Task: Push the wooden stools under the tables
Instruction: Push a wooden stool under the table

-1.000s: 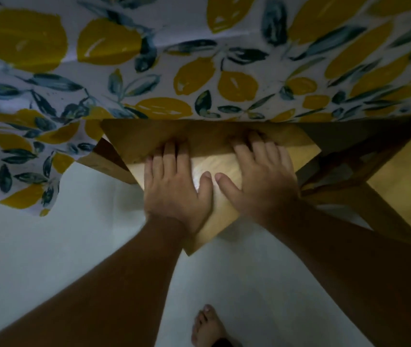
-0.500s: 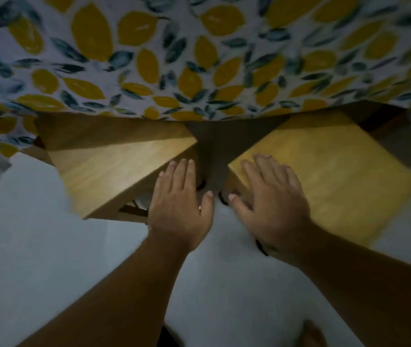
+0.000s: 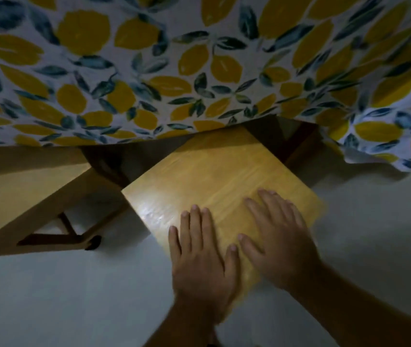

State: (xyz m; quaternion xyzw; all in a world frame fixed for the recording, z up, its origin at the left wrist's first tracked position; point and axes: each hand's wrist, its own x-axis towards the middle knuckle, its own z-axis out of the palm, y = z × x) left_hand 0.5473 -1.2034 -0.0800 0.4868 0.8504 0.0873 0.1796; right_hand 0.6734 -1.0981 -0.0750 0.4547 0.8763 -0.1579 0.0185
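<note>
A square wooden stool (image 3: 214, 179) stands in the middle, turned corner-on, its far corner under the hanging edge of the lemon-print tablecloth (image 3: 199, 71). My left hand (image 3: 203, 256) lies flat on the stool's near corner, fingers spread. My right hand (image 3: 278, 236) rests flat beside it on the seat's right half. A second wooden stool (image 3: 16, 194) stands to the left, partly under the cloth, with a leg and cross bar showing below its seat.
The tablecloth covers the table and drapes lower at the right (image 3: 387, 136). Pale floor (image 3: 74, 296) spreads in front and to the right. A dark table leg (image 3: 299, 139) shows behind the middle stool.
Both hands left the first stool, now at the left, and moved onto the right-hand stool. The view has swung right, and this stool now sits central.
</note>
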